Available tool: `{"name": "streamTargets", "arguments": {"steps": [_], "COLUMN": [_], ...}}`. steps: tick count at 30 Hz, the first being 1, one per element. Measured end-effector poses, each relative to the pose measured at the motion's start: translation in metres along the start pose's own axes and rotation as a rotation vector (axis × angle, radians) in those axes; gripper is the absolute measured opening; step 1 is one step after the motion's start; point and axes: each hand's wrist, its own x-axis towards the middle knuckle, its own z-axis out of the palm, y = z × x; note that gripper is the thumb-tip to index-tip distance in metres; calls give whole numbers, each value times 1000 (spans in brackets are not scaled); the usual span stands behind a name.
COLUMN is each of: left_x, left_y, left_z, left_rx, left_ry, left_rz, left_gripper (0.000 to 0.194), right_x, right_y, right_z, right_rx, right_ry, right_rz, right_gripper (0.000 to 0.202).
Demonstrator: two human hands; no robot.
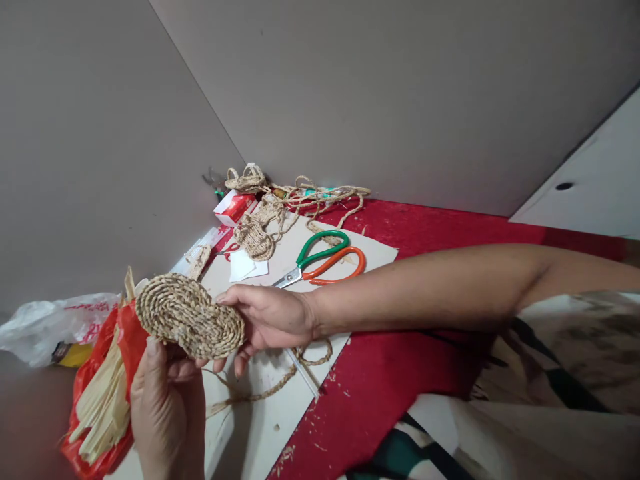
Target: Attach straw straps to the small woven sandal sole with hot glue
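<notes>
A coiled, sole-shaped piece of braided straw [187, 313] is held up between both hands, its flat face toward the camera. My left hand [167, 407] grips its lower edge from below, the thumb in front and the fingers behind. My right hand [267, 320] pinches its right end, with the thumb on top and the other fingers beneath. Below the hands a loose braided cord [273, 393] lies on a pale board [260, 440]. Scissors [320, 259] with one green and one orange handle lie just beyond my right hand, their blade tips hidden behind it.
A red bag [127, 333] of pale husks [105, 400] stands at the left beside a clear plastic bag [45, 323]. Braided cords [320, 193], a woven piece [254, 237], white paper [243, 265] and a red-white box [235, 207] lie near the grey walls. Red cloth [390, 367] surrounds the board.
</notes>
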Motion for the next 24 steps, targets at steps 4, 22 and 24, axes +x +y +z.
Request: {"name": "streamTargets", "arguments": {"steps": [4,22,24], "left_x": [-5,-15,-19], "left_y": [1,9,9], "left_z": [1,7,8], "left_rx": [14,-101,-104], "left_ry": [51,-88,-133], "left_rz": [83,-124,-164], "left_gripper": [19,31,31], "right_x": [-1,-1,0], "right_y": [2,1,4], "right_z": [1,2,-1], "right_rx": [22,176,207], "right_ry": [-44,-135,-154], "right_rz": [22,160,190], "right_gripper": [48,53,55]}}
